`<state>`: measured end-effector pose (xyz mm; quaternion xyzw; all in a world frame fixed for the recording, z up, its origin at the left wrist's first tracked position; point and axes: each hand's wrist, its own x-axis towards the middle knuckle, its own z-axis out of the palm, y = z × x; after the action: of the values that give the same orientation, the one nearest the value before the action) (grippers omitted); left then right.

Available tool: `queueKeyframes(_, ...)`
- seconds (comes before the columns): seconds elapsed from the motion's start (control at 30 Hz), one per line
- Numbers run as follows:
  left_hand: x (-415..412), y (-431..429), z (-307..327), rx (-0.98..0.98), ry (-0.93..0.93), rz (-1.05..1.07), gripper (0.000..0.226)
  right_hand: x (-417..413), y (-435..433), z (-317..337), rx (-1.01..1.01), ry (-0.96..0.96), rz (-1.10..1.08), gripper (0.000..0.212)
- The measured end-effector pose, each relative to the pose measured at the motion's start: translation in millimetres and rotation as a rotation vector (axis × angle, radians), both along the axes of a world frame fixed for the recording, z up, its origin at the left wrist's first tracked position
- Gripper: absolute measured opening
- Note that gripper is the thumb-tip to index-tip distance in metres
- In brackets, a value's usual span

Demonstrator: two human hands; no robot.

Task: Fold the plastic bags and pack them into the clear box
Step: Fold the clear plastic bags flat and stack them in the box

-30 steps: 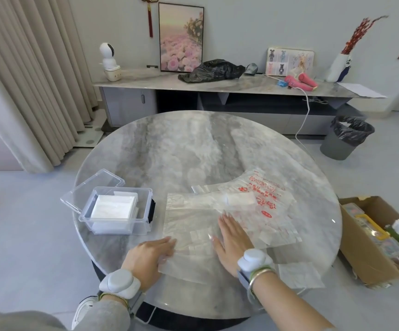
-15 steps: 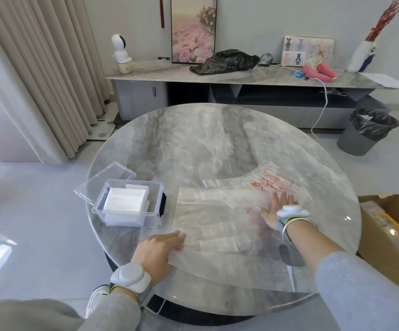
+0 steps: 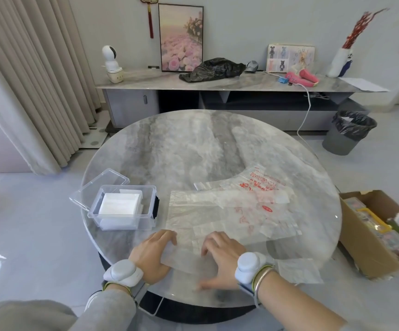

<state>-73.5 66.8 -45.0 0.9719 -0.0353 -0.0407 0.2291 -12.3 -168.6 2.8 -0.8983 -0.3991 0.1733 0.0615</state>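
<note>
Your left hand (image 3: 153,254) is at the near edge of the round marble bench (image 3: 193,144). Its fingers are curled over the near left corner of the clear plastic bag (image 3: 205,218) and grip it. Your right hand (image 3: 222,256) is just beside it on the same near edge of the bag, with bent fingers on top of the film. The thumb shows hazily through the film, stretched toward the left hand, so this hand pinches the bag too. Between the two hands the bag's near edge is raised a little off the bench.

The rest of the clear plastic bag lies flat, spread from your hands toward the middle of the bench. It overlaps a red-printed plastic bag (image 3: 263,185) that reaches toward the right edge. A smaller piece of clear plastic (image 3: 299,271) lies apart at the near right edge, partly over the rim.

The clear box (image 3: 146,211) stands upright near the left edge, just beside the spread bag. It is open and holds a stack of folded white bags (image 3: 119,206). Its lid (image 3: 98,187) sits tilted against the box's far left side, overhanging the bench's edge.
</note>
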Motion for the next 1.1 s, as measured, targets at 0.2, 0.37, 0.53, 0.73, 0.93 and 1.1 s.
queueKeyframes(0.2, -6, 1, -1, -0.085, 0.03, 0.039, 0.016, -5, -7, -2, -0.019, -0.077, 0.012, 0.038)
queueKeyframes(0.37, -4, -2, 2, -0.152, -0.001, 0.109, 0.01, 0, -10, 1, -0.037, -0.054, 0.009, 0.034)
queueKeyframes(0.53, -1, -6, 0, -0.177, -0.092, 0.309, 0.015, 7, -15, 4, -0.049, -0.055, -0.08, 0.036)
queueKeyframes(0.73, 7, -13, -2, -0.314, -0.135, 0.459, 0.018, 30, -33, 11, -0.043, -0.031, -0.291, 0.024)
queueKeyframes(0.93, 11, -16, -10, -0.388, -0.243, 0.52, 0.021, 47, -47, 11, -0.002, 0.043, -0.48, 0.021)
queueKeyframes(1.1, 12, -16, -9, -0.409, -0.251, 0.535, 0.022, 52, -46, 4, 0.066, 0.077, -0.555, 0.028)
